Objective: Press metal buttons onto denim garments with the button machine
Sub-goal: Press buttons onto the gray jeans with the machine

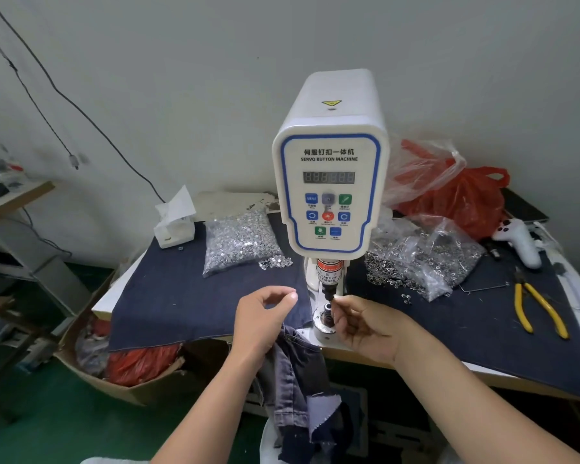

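Head view: left hand (265,318) hovers before the machine (330,182), fingers loosely curled, thumb near forefinger, holding nothing visible. Denim (298,373) hangs off the table (101,304) edge below both wrists. Right hand (365,324) has its fingertips pinched together at the die (327,311); any button there is too small to tell.

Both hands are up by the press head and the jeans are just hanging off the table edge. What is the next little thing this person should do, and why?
Probably finish seating the button part: the right hand has its fingertips at the lower die under the punch of the servo button machine. The denim garment hangs below the table edge, not over the die, so the left hand, holding nothing that I can see, would then draw it up.
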